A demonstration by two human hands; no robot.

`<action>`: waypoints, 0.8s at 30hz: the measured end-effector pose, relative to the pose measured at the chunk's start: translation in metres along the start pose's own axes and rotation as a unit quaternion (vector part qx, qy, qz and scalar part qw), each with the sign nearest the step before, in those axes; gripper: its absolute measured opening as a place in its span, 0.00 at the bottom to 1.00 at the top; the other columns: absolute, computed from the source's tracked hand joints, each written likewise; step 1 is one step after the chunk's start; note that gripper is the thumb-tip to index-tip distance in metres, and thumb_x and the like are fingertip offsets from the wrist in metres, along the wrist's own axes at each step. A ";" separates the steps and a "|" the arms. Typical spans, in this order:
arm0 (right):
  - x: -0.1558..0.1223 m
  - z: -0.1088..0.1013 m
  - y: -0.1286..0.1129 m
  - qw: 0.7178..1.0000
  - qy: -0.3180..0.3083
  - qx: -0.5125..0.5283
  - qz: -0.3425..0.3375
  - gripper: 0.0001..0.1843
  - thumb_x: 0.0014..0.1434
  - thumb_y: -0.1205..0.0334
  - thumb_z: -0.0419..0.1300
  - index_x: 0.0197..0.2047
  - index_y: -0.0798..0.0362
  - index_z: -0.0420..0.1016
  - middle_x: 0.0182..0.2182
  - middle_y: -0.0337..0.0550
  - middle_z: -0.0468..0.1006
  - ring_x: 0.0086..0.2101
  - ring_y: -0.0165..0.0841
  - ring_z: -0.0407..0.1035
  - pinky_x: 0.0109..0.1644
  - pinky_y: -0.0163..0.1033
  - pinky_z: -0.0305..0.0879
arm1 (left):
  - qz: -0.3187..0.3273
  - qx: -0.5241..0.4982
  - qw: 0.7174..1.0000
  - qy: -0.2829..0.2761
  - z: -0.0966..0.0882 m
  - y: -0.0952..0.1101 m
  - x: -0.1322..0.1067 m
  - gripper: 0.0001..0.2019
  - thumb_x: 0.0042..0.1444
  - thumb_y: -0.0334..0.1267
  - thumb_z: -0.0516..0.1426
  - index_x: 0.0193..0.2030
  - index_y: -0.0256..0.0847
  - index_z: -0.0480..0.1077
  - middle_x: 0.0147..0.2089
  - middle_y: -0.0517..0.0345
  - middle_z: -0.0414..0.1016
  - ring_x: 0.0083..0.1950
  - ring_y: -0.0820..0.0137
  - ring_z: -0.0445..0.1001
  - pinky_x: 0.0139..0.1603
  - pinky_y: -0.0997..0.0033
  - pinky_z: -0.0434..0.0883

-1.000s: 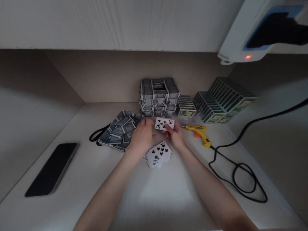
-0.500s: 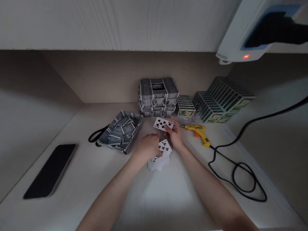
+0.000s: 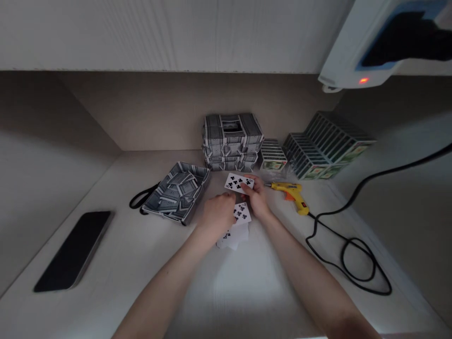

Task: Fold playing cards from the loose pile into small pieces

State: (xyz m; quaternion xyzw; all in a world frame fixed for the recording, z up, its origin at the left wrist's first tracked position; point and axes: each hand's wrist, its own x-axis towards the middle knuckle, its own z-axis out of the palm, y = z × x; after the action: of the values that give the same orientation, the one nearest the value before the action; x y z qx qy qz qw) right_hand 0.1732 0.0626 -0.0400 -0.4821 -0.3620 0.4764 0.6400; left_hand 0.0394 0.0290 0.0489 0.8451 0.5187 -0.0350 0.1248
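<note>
My right hand (image 3: 258, 197) is closed on an eight of clubs playing card (image 3: 233, 181), thumb on its face; whether more cards lie behind it is hidden. My left hand (image 3: 219, 210) has curled fingers and pinches a seven of clubs playing card (image 3: 243, 214) by its left side. Just below that card lies a loose, fanned pile of playing cards (image 3: 240, 235), mostly white in view. Left of my left hand sits an open tray made of grey patterned cards (image 3: 203, 183), with several folded card pieces (image 3: 178, 190) inside.
A stacked grey card-built box (image 3: 233, 136) stands at the back. Beside it are boxed card packs (image 3: 273, 155) and taller stacks (image 3: 332, 146). A yellow glue gun (image 3: 291, 193) with a black cord lies right. A phone (image 3: 74, 249) lies left; a power strip (image 3: 353, 70) hangs above right.
My left hand has lifted slightly up and away from the pile with the seven of clubs, showing more of the cards beneath. My right hand has hardly moved.
</note>
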 end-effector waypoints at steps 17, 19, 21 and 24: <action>-0.002 0.003 -0.006 1.000 -0.003 -0.007 -0.005 0.19 0.43 0.56 0.62 0.40 0.51 0.66 0.26 0.36 0.71 0.24 0.29 0.65 0.23 0.33 0.58 | 0.016 -0.096 0.995 -0.029 0.003 -0.014 0.006 0.07 0.49 0.41 0.56 0.31 0.42 0.73 0.32 0.51 0.76 0.36 0.61 0.74 0.32 0.69 0.65; -0.002 0.003 -0.007 1.000 -0.004 -0.008 -0.005 0.19 0.44 0.56 0.62 0.40 0.51 0.66 0.26 0.36 0.71 0.25 0.30 0.65 0.24 0.33 0.59 | 0.012 -0.094 0.995 -0.021 0.006 -0.016 0.008 0.11 0.53 0.43 0.52 0.31 0.41 0.73 0.33 0.49 0.76 0.36 0.61 0.74 0.32 0.68 0.65; -0.001 0.002 -0.006 1.000 -0.006 -0.008 -0.010 0.18 0.44 0.56 0.62 0.39 0.51 0.67 0.26 0.36 0.71 0.26 0.30 0.65 0.26 0.34 0.61 | 0.009 -0.097 0.995 -0.008 0.009 -0.017 0.009 0.14 0.55 0.45 0.49 0.31 0.41 0.73 0.33 0.49 0.76 0.35 0.62 0.74 0.32 0.69 0.64; 0.000 0.000 -0.003 1.000 -0.014 0.003 -0.015 0.17 0.46 0.56 0.61 0.40 0.51 0.68 0.27 0.36 0.71 0.27 0.30 0.65 0.29 0.35 0.62 | 0.010 -0.114 0.993 0.008 0.010 -0.018 0.011 0.16 0.57 0.46 0.47 0.33 0.42 0.73 0.34 0.51 0.76 0.35 0.63 0.74 0.31 0.70 0.63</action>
State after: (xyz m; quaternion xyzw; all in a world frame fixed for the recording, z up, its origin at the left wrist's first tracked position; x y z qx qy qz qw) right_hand 0.1741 0.0627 -0.0374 -0.4682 -0.3769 0.4740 0.6435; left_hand 0.0288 0.0436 0.0339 0.8306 0.5121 0.0319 0.2164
